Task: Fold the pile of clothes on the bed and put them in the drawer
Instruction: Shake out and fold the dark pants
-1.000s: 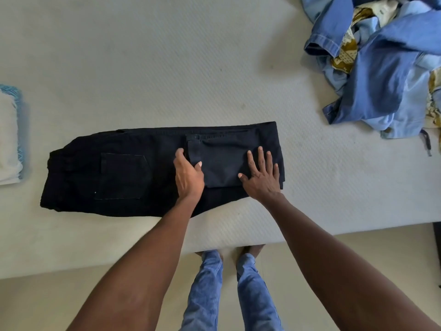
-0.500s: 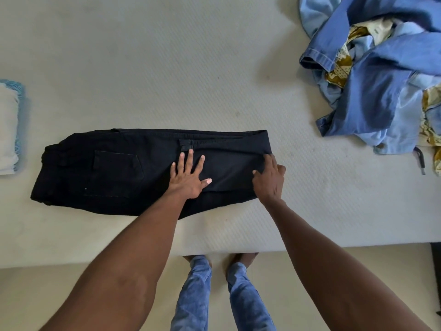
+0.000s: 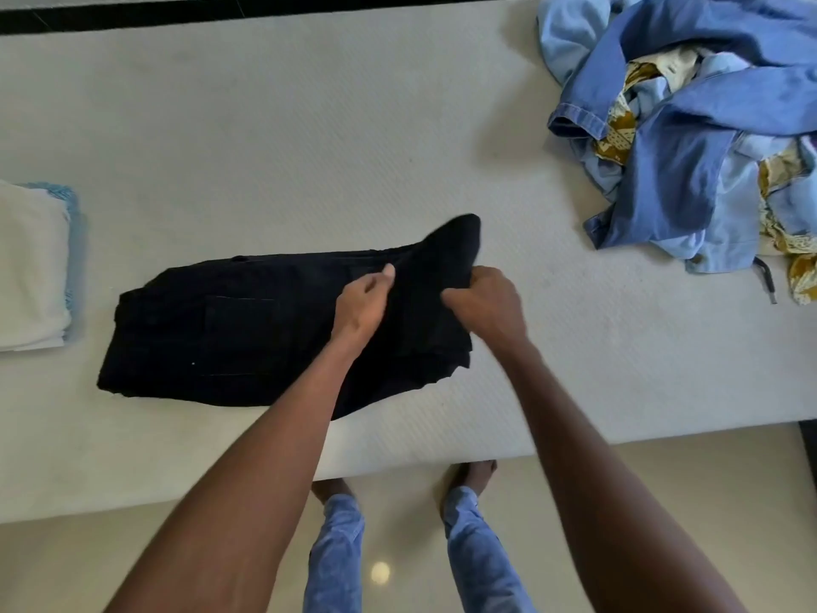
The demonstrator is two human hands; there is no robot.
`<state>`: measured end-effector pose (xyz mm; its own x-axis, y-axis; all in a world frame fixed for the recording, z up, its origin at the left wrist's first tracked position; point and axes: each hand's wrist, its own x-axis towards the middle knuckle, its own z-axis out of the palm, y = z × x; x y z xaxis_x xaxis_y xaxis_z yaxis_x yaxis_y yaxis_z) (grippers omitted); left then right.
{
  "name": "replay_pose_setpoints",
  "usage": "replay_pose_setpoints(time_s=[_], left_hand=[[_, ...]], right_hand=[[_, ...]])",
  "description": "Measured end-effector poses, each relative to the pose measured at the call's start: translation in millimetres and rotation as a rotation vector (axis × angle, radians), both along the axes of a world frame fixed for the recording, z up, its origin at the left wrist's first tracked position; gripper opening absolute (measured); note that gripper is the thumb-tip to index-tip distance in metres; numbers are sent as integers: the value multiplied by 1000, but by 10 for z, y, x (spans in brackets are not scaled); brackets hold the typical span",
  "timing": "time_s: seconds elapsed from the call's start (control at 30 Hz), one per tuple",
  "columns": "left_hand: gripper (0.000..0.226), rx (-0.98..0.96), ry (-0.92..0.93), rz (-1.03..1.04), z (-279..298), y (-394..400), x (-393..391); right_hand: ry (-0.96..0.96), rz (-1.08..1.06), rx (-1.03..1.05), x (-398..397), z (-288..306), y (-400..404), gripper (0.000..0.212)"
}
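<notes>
A pair of black trousers (image 3: 221,329) lies lengthwise on the white bed (image 3: 309,148), near its front edge, with a back pocket facing up. My right hand (image 3: 486,307) grips the right end of the trousers and has it lifted off the bed and bent toward the left. My left hand (image 3: 364,303) sits at the fold line on the cloth with its fingers curled, thumb up; whether it pinches the fabric is unclear. A pile of unfolded blue and patterned clothes (image 3: 689,126) lies at the back right.
A folded white cloth on a light blue one (image 3: 33,267) rests at the bed's left edge. The bed's front edge runs just below the trousers, with tiled floor (image 3: 132,564) and my legs in jeans (image 3: 477,546) beneath.
Both hands lay flat on the trousers before. Now my right hand has taken hold of the right end and raised it leftward, and my left hand has curled at the fold line.
</notes>
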<state>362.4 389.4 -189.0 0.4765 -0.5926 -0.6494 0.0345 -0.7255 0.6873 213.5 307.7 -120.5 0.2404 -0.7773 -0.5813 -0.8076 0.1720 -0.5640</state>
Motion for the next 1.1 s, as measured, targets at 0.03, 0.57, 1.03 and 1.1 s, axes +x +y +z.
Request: replay_pose_setpoints(time_s=[0.03, 0.57, 1.03, 1.1], left_hand=[[59, -90, 229, 169, 167, 67, 77], [57, -44, -68, 218, -402, 1076, 1170], [60, -278, -908, -666, -578, 944, 460], [78, -96, -741, -910, -586, 862, 137]], right_hand=[[6, 47, -69, 223, 96, 208, 12], [199, 545, -310, 1179, -1297, 1151, 71], [-222, 37, 116, 1037, -1340, -121, 49], [-247, -9, 129, 950, -1334, -239, 47]])
